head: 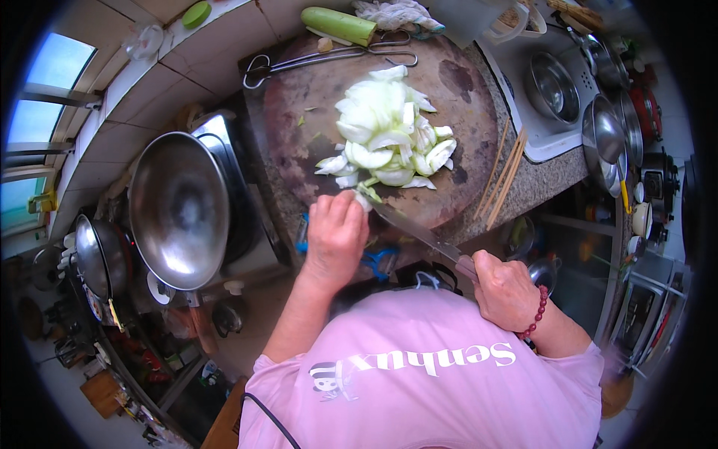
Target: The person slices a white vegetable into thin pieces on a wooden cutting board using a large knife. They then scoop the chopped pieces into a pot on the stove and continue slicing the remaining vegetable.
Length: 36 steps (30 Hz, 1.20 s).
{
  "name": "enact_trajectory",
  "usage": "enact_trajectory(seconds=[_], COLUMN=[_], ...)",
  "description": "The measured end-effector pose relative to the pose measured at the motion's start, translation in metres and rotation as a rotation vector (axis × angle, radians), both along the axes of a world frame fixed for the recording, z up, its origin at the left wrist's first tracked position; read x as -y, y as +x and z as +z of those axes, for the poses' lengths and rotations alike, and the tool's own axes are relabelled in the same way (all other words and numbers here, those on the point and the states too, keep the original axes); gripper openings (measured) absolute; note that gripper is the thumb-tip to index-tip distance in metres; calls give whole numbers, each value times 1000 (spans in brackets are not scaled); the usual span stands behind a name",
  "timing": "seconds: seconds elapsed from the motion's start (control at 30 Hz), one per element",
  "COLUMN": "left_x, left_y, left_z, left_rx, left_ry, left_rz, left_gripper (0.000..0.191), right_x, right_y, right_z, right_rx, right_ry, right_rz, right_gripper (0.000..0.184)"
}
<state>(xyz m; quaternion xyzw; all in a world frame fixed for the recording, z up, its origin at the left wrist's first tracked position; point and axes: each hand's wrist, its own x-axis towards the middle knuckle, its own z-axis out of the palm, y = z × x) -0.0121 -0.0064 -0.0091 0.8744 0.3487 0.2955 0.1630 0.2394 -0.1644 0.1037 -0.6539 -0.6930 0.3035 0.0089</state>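
My right hand (504,289), with a red bead bracelet at the wrist, grips the handle of a kitchen knife (418,229). Its blade slants up and left to the near edge of a round wooden chopping board (305,143). My left hand (337,233) curls its fingers around a small pale piece of vegetable (363,202), mostly hidden, right at the blade's tip. Beyond them, sliced pale green vegetable (387,132), possibly gourd, lies heaped on the board. Thin green scraps (370,192) rest beside the tip.
Metal tongs (314,59) and a cut length of green gourd (336,25) lie at the board's far edge, near a crumpled cloth (401,15). Wooden chopsticks (509,174) are at right, before a white sink (538,143) holding a steel bowl (554,87). A wok (179,210) stands left.
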Motion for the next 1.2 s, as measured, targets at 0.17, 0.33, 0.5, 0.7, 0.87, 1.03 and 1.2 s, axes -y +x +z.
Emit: enact_trajectory(seconds=[0.17, 0.33, 0.5, 0.7, 0.87, 1.03, 1.2], left_x=[-15, -18, -17, -16, -13, -6, 18], left_y=[-9, -6, 15, 26, 31, 35, 34], left_z=[-2, 17, 15, 14, 14, 14, 11], left_rx=[-81, -119, -207, -360, -346, -321, -193], left_ry=[72, 98, 87, 106, 106, 69, 51], left_rz=[65, 70, -35, -76, -94, -135, -212], left_gripper=[31, 44, 44, 33, 25, 25, 17], right_x=[7, 17, 24, 31, 32, 25, 20], right_y=[5, 19, 23, 27, 29, 30, 34], right_z=[0, -1, -6, -11, -13, -12, -13], right_rx=[-1, -103, -118, -116, -129, -143, -133], right_ry=[55, 110, 146, 132, 135, 156, 161], right_rz=[-11, -74, -121, -137, -144, -127, -90], right_gripper=[21, 30, 33, 34, 34, 33, 30])
